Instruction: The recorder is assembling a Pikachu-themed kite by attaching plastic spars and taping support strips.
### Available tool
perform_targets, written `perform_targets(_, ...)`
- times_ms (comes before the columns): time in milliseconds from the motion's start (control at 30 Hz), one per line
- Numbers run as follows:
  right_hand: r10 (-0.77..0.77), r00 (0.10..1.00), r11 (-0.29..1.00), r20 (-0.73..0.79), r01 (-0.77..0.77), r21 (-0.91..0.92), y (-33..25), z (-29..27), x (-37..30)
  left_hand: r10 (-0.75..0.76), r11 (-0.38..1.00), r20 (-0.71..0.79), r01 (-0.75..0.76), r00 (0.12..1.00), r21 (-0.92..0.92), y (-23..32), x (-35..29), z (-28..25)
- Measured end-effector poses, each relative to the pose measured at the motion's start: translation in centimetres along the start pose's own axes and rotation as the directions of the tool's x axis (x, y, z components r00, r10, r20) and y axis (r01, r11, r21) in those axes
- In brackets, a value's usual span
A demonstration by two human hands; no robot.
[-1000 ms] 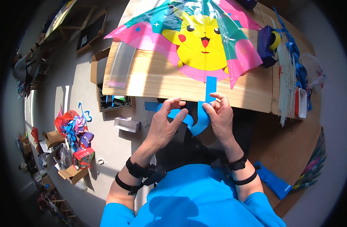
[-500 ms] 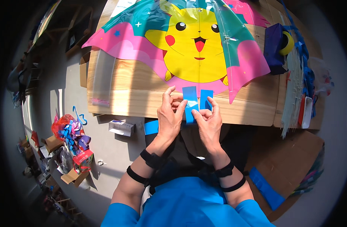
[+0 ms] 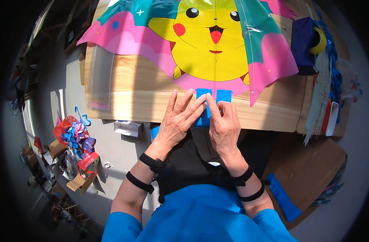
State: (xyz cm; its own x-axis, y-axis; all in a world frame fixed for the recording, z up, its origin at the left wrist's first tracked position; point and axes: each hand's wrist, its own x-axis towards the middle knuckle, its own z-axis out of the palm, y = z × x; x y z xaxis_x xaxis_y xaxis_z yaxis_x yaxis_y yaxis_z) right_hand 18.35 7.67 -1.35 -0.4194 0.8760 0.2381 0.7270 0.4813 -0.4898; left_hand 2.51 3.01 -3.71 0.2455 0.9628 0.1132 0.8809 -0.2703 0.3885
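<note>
A kite (image 3: 210, 50) with a yellow cartoon figure on pink and green film lies on the wooden table. At its lower edge two blue strips meet it: a left blue strip (image 3: 203, 92) that hangs down past the table's front edge, and a right blue strip (image 3: 224, 96). My left hand (image 3: 172, 123) lies with fingers stretched out, their tips on the left strip. My right hand (image 3: 225, 131) has its index finger extended onto the same strip, beside my left fingertips. Its other fingers are loosely bent near the right strip and partly hide it.
A purple tape dispenser (image 3: 304, 46) with a yellow roll (image 3: 319, 40) stands at the right, beside thin white rods (image 3: 318, 105). A clear plastic sleeve (image 3: 100, 76) lies at the table's left. On the floor are a small white box (image 3: 128, 129), colourful scraps (image 3: 75, 135) and cardboard (image 3: 309, 173).
My fingers, bent around the left blue strip before, have straightened and press it flat at the kite's lower edge. My left hand has turned palm down. The view has shifted slightly.
</note>
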Motion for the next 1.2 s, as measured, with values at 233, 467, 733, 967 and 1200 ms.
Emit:
perform_targets(233, 0.011, 0.999, 0.997, 0.052, -0.007, -0.080, 0.8, 1.5, 0.0, -0.052, 0.998, -0.016, 0.051, 0.999, -0.035, 0.2, 0.2, 0.0)
perform_targets(467, 0.002, 0.999, 0.997, 0.042, 0.002, -0.079, 0.9, 1.8, -0.1, -0.055, 0.998, -0.006, 0.055, 0.998, -0.029, 0.1, 0.3, -0.1)
perform_targets(733, 0.001, 0.999, 0.998, 0.032, 0.001, -0.062, 1.1, 2.0, -0.2, -0.062, 0.998, -0.022, 0.061, 0.998, -0.027, 0.1, 0.3, 0.2)
perform_targets(967, 0.001, 1.000, 0.998, 0.030, 0.000, -0.061, 1.1, 2.0, -0.2, -0.048, 0.998, 0.000, 0.048, 0.999, -0.028, -0.1, 0.1, 0.2)
perform_targets(1200, 0.002, 1.000, 0.998, 0.028, 0.000, -0.058, 1.2, 2.1, -0.2, -0.056, 0.997, -0.016, 0.055, 0.998, -0.048, 0.0, 0.3, 0.2)
